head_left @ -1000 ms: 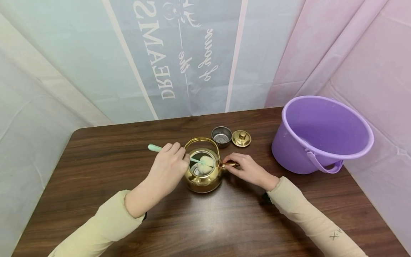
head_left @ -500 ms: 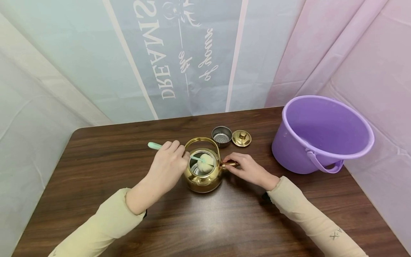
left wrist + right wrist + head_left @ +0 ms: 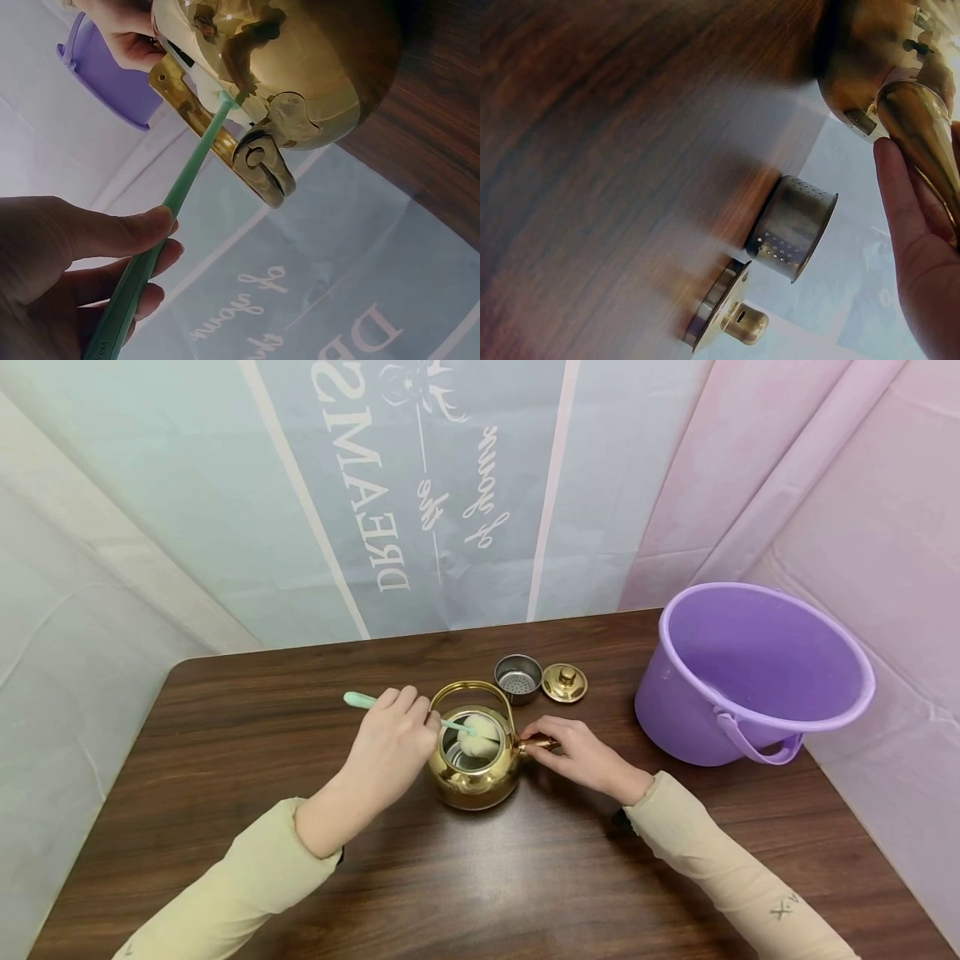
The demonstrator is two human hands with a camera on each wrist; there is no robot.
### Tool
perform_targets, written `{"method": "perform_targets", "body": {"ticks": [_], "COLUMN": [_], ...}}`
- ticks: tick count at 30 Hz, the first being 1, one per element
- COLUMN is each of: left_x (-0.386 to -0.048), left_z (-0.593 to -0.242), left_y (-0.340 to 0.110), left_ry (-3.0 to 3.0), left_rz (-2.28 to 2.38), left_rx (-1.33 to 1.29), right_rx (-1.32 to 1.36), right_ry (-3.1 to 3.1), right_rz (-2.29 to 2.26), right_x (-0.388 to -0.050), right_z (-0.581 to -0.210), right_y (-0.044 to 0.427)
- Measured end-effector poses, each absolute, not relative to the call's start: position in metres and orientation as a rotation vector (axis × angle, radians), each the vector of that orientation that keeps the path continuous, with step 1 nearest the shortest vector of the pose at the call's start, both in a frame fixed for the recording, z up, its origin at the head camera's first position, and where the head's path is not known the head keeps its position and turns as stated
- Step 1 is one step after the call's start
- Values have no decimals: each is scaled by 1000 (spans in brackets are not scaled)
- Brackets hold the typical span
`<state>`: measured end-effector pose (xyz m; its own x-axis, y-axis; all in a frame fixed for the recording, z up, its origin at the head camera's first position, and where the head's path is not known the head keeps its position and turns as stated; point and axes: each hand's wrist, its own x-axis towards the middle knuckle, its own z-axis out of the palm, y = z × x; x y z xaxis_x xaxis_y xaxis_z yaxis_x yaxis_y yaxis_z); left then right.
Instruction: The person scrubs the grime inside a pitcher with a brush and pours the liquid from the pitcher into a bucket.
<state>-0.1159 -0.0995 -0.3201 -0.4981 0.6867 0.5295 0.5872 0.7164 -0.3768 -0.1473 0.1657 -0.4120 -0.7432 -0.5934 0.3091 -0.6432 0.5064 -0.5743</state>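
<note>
A gold teapot (image 3: 475, 789) stands lidless on the table, its hoop handle (image 3: 471, 685) upright. My left hand (image 3: 390, 743) holds a mint-green brush (image 3: 180, 187) by its stick, thumb and fingers curled round it in the left wrist view. The brush's pale, round sponge head (image 3: 478, 737) sits inside the pot's opening, partly hidden by the rim. On the right side, my right hand (image 3: 573, 753) grips the gold spout (image 3: 919, 124) between thumb and fingers. Behind the pot are a steel strainer (image 3: 518, 678) and the gold lid (image 3: 565, 683), side by side.
A large purple bucket (image 3: 750, 668) stands at the table's right, its handle hanging toward the front. The dark wooden table (image 3: 480, 893) ends at the back against a printed curtain (image 3: 450, 502).
The sponge head has shifted slightly up and left within the teapot's opening, and my left hand with it. The right hand and the teapot stay in place.
</note>
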Motion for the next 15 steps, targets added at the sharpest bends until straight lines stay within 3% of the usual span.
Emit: {"method": "perform_targets", "body": {"ticks": [15], "left_x": [-108], "left_z": [-318], "left_y": [-96], "left_ry": [-2190], "left_rz": [323], "left_rx": [-926], "right_rx": [1102], "right_ry": [-2659], "right_rz": [1061], "right_x": [-147], "right_z": [-411], "right_y": [165]}}
